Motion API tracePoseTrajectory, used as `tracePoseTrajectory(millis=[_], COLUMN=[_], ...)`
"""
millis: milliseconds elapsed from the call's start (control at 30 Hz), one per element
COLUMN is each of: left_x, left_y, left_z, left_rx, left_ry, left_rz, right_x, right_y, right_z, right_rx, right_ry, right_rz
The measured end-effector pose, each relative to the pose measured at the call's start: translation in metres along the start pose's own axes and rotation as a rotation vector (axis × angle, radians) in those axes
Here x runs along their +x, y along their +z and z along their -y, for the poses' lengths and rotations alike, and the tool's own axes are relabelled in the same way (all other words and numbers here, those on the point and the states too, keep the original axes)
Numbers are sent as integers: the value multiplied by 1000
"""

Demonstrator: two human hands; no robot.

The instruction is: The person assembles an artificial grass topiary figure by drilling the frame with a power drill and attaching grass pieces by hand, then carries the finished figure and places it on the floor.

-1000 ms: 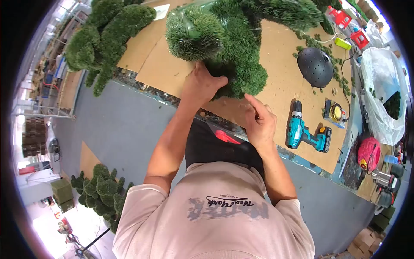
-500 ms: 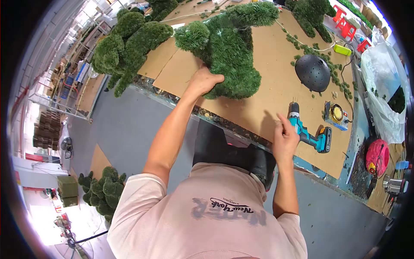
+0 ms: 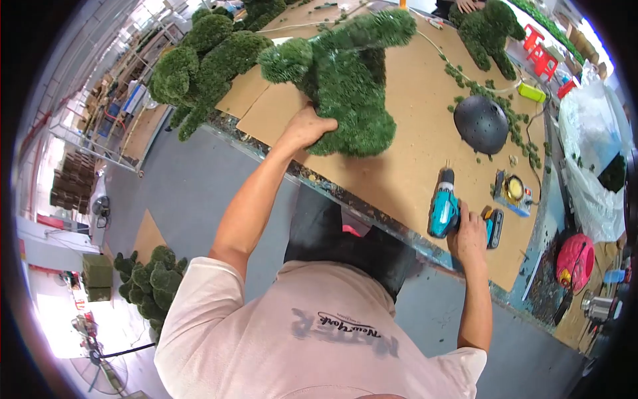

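Observation:
My left hand (image 3: 307, 130) is closed on the lower left edge of a green artificial-grass figure (image 3: 355, 100), thumb laid over the turf. The figure's rounded limbs stick out at its upper left and upper right. At the table's near edge, my right hand (image 3: 472, 239) has its fingers wrapped round the handle of a teal and black cordless drill (image 3: 442, 211). The drill's bit points away from me, and its battery end shows to the right of my fingers. Beyond the drill lies a black dome with small holes (image 3: 482, 124).
Cardboard (image 3: 412, 126) covers the table. Grass-covered figures (image 3: 229, 63) crowd the left, and another (image 3: 486, 33) stands far right near a person's hand (image 3: 469, 5). Turf scraps, a cable, a small boxed device (image 3: 514, 189), a plastic bag (image 3: 588, 146) and a pink item (image 3: 575, 261) lie rightward.
My right hand has moved right and closed round the drill's handle. The drill has turned, its bit now more directly away from me. My left hand keeps hold of the grass figure.

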State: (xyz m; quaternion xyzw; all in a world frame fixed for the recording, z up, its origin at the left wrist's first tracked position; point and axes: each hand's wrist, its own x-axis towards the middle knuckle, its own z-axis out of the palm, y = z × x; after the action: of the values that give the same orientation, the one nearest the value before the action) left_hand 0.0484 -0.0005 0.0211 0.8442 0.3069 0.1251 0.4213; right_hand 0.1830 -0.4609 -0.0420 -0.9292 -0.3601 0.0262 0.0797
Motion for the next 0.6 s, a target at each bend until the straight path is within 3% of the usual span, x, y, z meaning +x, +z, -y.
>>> tracePoseTrajectory(millis=[100,200,267,300,333,400,467,600], left_x=[-5,-8,-4,-6,-6,-11,-14,-16], left_y=[0,1,1,1,1,4,-2,-1], left_z=[-5,-14,-7,-11,-13,-16,-29,-21], left_rx=[209,188,174,218,263,161,179,229], left_ry=[-4,-91,-55,-75,-91,-50,-142,-61], left_rz=[-92,-87,-81,-71,-60,-96,-78,-90], right_x=[13,20,21,23,28,35,61,112], right_y=[-12,-48,-89,-108,-115,-124,-147,-141], right_z=[3,28,58,67,76,99,139,188], right_rx=[-28,14,396,564,551,881,816,865], right_ry=[-23,1,103,107,119,-89,-260,-220], right_rz=[81,71,14,93,92,-39,-115,-151])
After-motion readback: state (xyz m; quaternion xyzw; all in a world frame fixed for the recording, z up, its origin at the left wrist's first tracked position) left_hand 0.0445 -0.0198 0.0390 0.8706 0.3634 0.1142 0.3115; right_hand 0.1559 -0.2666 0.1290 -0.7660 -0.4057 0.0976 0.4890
